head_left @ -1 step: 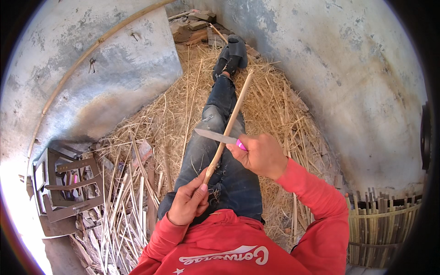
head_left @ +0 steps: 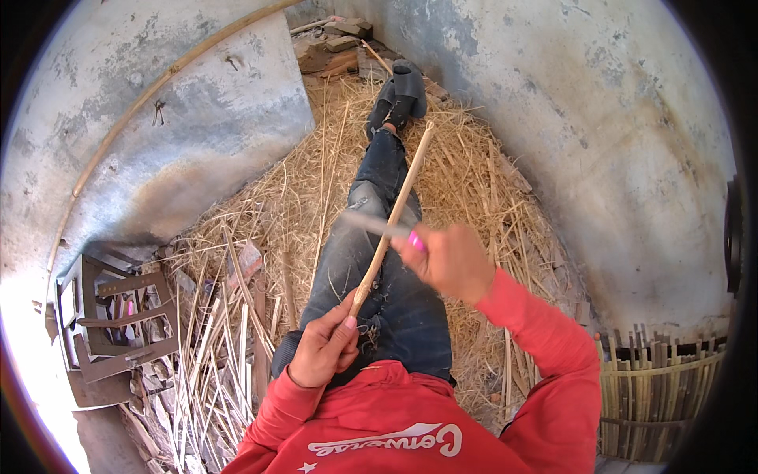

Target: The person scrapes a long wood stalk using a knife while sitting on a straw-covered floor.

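A peeled, pale wooden stick [head_left: 407, 185] slants up and away over my outstretched legs. My left hand [head_left: 325, 344] is closed around its near end, thumb on top. In my right hand [head_left: 454, 260] is a knife [head_left: 365, 222], held by its pink handle. The blade lies across the stick around its middle and points left, slightly blurred by motion. Whether the edge bites into the wood cannot be made out. The stick's far end reaches toward my dark shoes [head_left: 401, 88].
Straw and shavings [head_left: 466, 170] cover the floor around my legs. Loose split strips [head_left: 207, 359] lie at the left beside a dark metal frame [head_left: 130, 316]. A slatted basket [head_left: 659, 387] stands at the right. Stained walls [head_left: 600, 134] rise on both sides, and bricks [head_left: 343, 43] are piled far ahead.
The knife and my right hand have shifted slightly up and away along the stick, the blade now blurred. My left hand and the stick stay nearly still.
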{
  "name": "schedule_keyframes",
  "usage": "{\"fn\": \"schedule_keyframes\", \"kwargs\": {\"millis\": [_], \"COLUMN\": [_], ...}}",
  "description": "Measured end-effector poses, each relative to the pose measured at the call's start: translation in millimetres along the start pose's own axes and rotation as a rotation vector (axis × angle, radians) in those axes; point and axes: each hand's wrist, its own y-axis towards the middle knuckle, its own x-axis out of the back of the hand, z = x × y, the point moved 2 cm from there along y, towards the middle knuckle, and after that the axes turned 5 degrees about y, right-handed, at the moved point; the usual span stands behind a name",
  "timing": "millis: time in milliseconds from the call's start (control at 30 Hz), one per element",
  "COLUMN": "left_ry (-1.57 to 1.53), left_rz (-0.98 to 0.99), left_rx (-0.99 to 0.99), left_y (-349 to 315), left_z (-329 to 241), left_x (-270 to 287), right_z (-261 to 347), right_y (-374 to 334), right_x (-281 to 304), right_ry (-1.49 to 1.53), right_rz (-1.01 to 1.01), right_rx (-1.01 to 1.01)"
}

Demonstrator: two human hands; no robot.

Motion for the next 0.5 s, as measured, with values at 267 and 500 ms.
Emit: {"fn": "schedule_keyframes", "kwargs": {"millis": [267,500], "left_ry": [-0.09,-0.305], "left_rz": [0.081,0.053], "left_rx": [0.081,0.088], "left_y": [-22,-16], "left_z": [7,-9], "left_x": [0,13], "right_z": [-112,-25], "right_y": [68,52], "right_x": [71,60], "right_ry": [-0.138,0.111], "right_rz": [-0.285,-0.172], "right_rx": [-0.422,-0.223]}}
